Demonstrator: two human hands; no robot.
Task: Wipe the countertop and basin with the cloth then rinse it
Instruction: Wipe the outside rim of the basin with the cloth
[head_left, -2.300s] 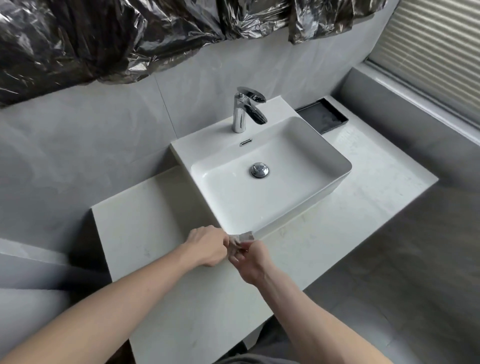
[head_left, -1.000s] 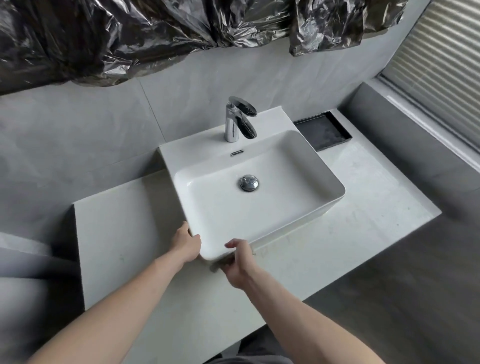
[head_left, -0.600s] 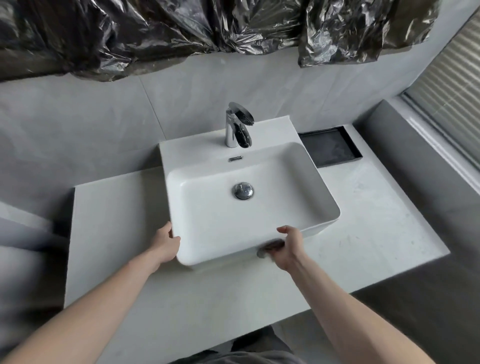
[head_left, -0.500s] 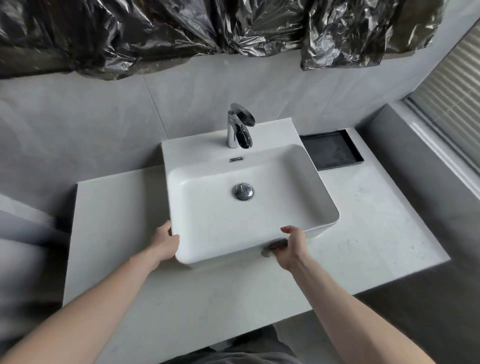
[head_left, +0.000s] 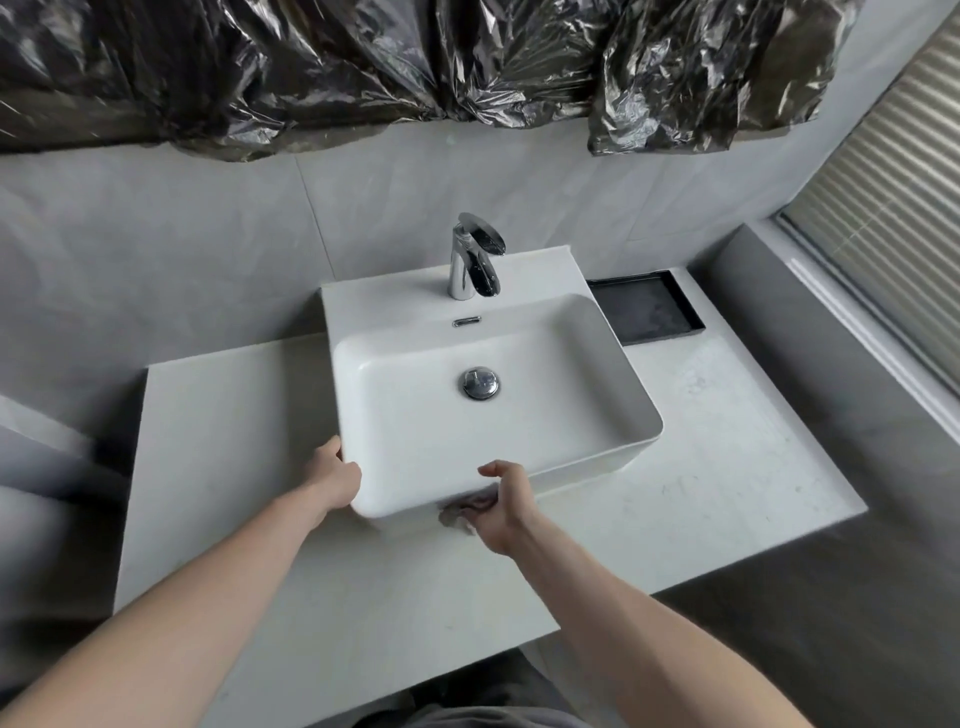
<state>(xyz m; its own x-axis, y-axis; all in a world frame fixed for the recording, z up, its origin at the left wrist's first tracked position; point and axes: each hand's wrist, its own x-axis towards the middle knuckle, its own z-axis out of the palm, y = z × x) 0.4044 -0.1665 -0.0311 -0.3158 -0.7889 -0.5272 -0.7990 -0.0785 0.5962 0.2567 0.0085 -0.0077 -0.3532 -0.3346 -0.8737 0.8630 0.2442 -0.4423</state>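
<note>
Cloth (head_left: 464, 510), a small grey wad, sits pressed against the lower front wall of the white basin (head_left: 641, 446), right where that wall meets the pale desk (head_left: 701, 488); it shows just to the left of the right hand (head_left: 503, 503). That hand grips the wad, its fingers folded down onto it and largely hidden, with the thumb hooked up over the basin's front rim. Half a second ago the same hand and cloth were further to the right along this front wall, so the stroke is now travelling back toward the near left corner. The left hand (head_left: 335, 478) has stayed where it was, lying against the basin's rounded left corner; how far its fingers curl round the corner I cannot tell. A couple of seconds back both hands were together in front of the basin, working the cloth between them. I judge this to be the outside of the basin being wiped, early in the job: the bowl around the drain plug (head_left: 480, 383) and the wide stretches of desk on either side look untouched, faint marks show on the right stretch, and no water runs from the faucet (head_left: 470, 260), so rinsing is still to come. A dark tray (head_left: 696, 319) lies at the back right.
</note>
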